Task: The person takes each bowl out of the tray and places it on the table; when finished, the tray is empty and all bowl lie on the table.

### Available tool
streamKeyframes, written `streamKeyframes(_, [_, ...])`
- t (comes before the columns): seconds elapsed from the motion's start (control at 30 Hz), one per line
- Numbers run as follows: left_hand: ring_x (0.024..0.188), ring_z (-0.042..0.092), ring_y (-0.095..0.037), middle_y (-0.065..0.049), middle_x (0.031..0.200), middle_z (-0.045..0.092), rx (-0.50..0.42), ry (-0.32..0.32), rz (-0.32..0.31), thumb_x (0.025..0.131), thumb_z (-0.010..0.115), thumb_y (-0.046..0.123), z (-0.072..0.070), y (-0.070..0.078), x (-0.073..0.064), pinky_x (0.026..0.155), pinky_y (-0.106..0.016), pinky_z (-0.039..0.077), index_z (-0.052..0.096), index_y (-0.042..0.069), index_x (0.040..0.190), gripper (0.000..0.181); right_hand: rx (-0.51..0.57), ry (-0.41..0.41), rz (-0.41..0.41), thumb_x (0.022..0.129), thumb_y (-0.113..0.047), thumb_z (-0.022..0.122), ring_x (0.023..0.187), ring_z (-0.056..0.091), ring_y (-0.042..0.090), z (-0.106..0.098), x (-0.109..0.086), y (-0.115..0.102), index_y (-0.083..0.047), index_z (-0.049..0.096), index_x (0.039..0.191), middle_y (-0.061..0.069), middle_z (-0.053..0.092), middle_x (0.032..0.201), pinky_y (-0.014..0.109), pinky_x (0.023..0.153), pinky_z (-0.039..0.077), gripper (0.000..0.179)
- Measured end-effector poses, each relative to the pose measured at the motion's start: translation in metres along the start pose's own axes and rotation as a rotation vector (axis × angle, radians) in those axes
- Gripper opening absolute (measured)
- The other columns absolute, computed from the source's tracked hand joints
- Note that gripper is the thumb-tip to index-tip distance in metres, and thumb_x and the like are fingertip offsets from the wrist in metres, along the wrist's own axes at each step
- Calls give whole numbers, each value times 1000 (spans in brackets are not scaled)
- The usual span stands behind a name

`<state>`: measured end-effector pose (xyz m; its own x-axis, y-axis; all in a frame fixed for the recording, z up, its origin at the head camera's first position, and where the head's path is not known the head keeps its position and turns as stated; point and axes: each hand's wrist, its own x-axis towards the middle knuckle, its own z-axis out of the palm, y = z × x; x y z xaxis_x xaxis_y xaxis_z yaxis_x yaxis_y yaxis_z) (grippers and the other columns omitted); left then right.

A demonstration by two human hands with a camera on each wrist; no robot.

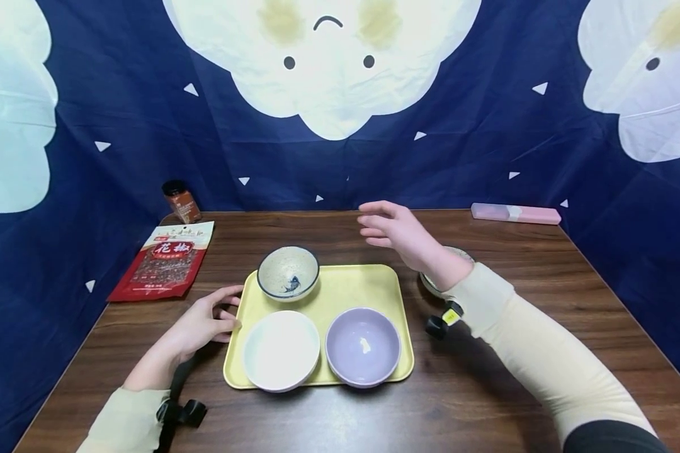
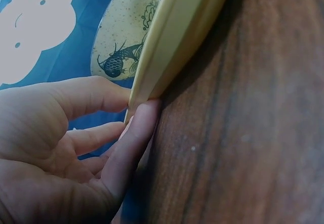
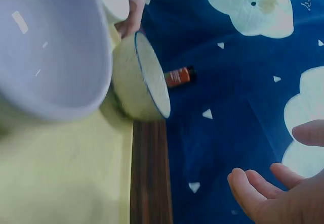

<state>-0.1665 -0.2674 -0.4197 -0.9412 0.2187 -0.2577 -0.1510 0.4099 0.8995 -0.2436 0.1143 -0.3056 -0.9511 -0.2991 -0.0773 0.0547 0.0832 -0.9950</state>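
Note:
My left hand [image 1: 204,324] grips the left edge of a yellow tray [image 1: 345,283]; in the left wrist view its thumb and forefinger [image 2: 104,93] meet at the rim. On the tray stand a speckled bowl with a blue fish [image 1: 288,273] at the back left, a white bowl [image 1: 281,350] at the front left and a lilac bowl [image 1: 363,346] at the front right. Held in the air, my right hand [image 1: 399,233] has loosely spread fingers and nothing in them. Under its wrist a further bowl [image 1: 430,286] stands right of the tray, mostly hidden by the arm.
A red packet [image 1: 161,264] with Chinese print lies at the left of the wooden table [image 1: 476,402]. Behind it is a dark-lidded spice jar [image 1: 182,202]. Along the back right edge lies a pink case [image 1: 515,214]. Blue cloth [image 1: 340,176] hangs around the table.

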Motion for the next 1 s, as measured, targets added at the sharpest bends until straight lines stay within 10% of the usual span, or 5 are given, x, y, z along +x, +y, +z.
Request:
streamKeyframes(0.67, [95, 60, -27, -29, 136, 44, -15, -4, 30, 89, 63, -8, 0, 0, -2, 70, -42, 61, 32, -3, 155, 73, -16, -118, 274, 100, -13, 63, 122, 56, 46, 81, 41, 37, 3, 46, 145, 23, 53, 141, 55, 99, 51, 51])
streamKeyframes(1.0, [94, 60, -26, -29, 134, 44, -26, -1, 34, 88, 63, -9, 0, -1, -2, 69, -42, 61, 33, -3, 154, 73, -40, -150, 335, 98, 4, 55, 92, 67, 31, 95, 39, 48, -2, 43, 149, 19, 61, 108, 44, 82, 60, 52])
